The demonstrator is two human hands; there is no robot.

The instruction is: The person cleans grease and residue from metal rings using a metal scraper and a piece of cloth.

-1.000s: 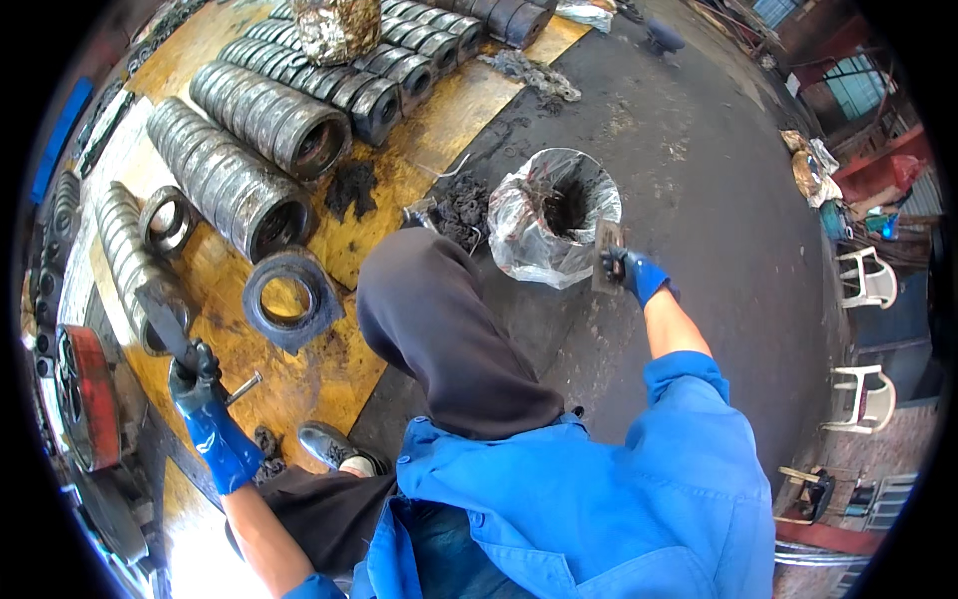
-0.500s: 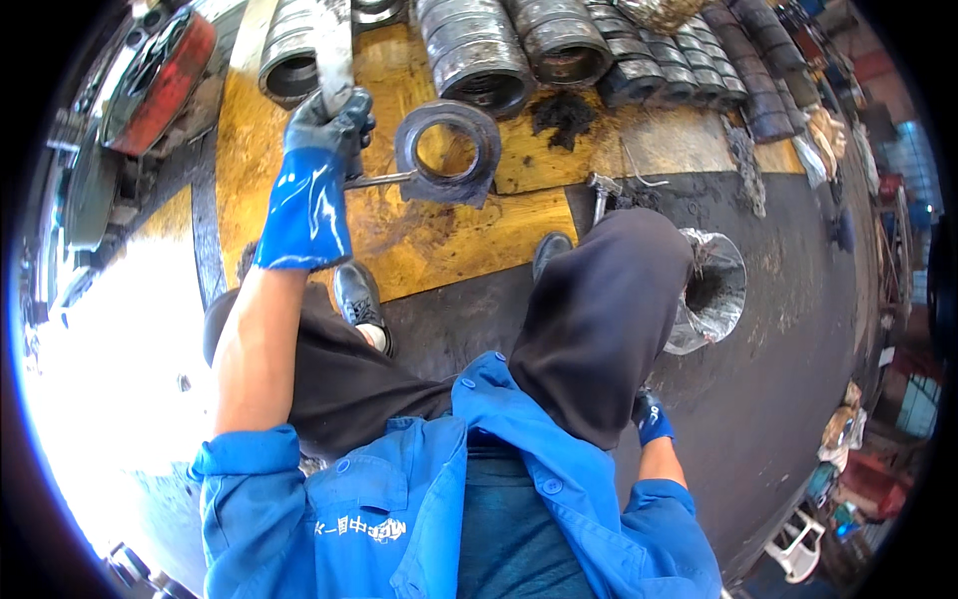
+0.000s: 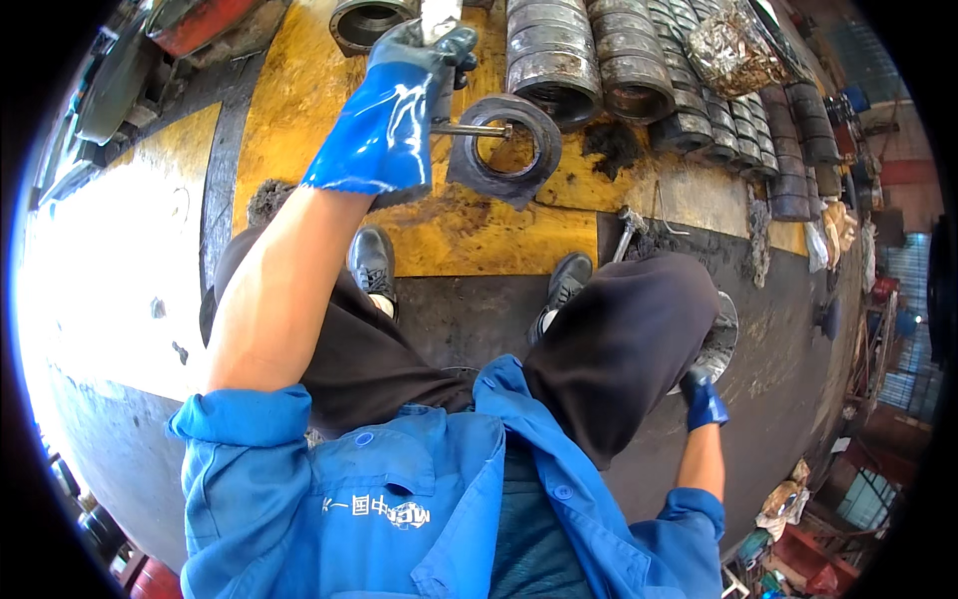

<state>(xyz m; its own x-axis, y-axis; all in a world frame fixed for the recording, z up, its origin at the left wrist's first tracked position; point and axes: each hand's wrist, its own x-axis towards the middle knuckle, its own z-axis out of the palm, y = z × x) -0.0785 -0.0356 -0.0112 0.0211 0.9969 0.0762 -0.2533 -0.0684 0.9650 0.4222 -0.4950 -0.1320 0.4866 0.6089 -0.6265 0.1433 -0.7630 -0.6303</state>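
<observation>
The round bin (image 3: pixel 731 334) at three o'clock is partly hidden; its contents I cannot tell. Toward twelve, the left hand (image 3: pixel 421 55) stretches, clamped on a pale blade (image 3: pixel 441 12). At four, the right hand (image 3: pixel 704 397) hangs by the bin, grip unclear.

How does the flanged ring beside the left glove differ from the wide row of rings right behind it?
The flanged ring lies flat, opening upward; the row of rings lies lengthwise, with its opening facing sideways. The flanged ring has an angular outline; the row of rings looks round-sided. The flanged ring is short; the row of rings is long. Both look dark-stained.
</observation>
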